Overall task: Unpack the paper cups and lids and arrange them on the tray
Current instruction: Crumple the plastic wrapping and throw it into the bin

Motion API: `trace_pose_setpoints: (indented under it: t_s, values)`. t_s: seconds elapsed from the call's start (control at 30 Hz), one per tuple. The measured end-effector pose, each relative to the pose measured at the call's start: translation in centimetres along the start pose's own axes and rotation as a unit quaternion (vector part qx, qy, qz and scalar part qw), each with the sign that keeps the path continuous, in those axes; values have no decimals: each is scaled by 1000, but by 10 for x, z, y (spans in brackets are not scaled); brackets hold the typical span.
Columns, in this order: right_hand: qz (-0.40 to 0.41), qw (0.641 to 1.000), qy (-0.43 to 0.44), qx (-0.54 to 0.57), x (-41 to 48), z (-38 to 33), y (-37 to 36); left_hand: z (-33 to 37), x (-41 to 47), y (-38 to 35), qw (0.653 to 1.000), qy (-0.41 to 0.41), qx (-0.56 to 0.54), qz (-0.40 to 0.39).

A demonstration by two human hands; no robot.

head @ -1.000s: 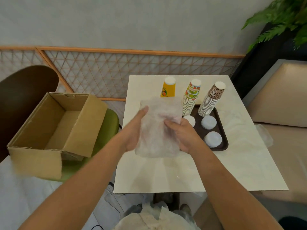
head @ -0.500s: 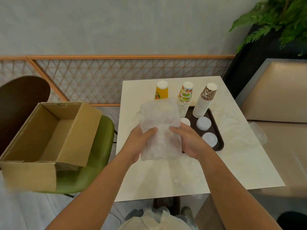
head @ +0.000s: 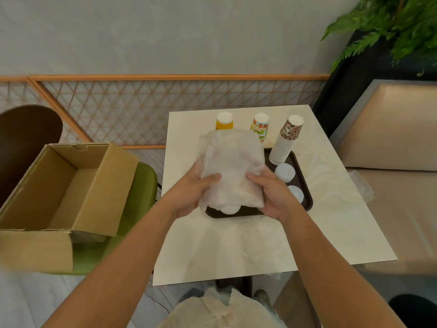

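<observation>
I hold a cloudy plastic bag (head: 230,169) upright over the dark brown tray (head: 305,185). My left hand (head: 191,192) grips its lower left side and my right hand (head: 272,192) grips its lower right. A white lid (head: 230,209) shows at the bag's bottom opening, just above the tray. Two white lid stacks (head: 285,171) (head: 295,192) sit on the tray's right side. A leopard-print cup stack (head: 286,140) leans at the tray's far corner. A green-patterned cup stack (head: 260,126) and a yellow cup stack (head: 224,120) stand behind the bag, partly hidden.
The tray lies on a pale marble table (head: 236,245). An open cardboard box (head: 61,192) rests on a green chair (head: 139,185) to the left. A loose clear wrapper (head: 361,185) lies on the beige bench (head: 392,209) at right. A plant (head: 390,27) stands far right.
Both hands carried the bag to the right, so it is now over the tray. A white lid now shows at the bag's bottom opening.
</observation>
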State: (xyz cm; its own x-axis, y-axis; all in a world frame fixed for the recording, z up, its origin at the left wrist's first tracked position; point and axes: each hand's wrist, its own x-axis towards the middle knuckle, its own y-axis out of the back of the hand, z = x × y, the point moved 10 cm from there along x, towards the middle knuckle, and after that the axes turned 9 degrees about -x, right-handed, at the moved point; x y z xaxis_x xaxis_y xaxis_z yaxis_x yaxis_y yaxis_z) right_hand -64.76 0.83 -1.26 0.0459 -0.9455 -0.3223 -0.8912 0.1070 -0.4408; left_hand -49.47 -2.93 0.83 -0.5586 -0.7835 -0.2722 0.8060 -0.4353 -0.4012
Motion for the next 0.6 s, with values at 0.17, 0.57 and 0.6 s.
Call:
trace_pose_setpoints:
  t_s: [0.17, 0.57, 0.6]
  values:
    - [-18, 998, 63, -6, -2, -22, 4, 8, 1, 1, 999, 32, -38, -9]
    - [-17, 826, 256, -501, -6, -65, 3, 11, 7, 17, 987, 145, 11, 75]
    - [-15, 789, 280, -547, -9, -67, -3, 14, 9, 17, 983, 145, 57, 102]
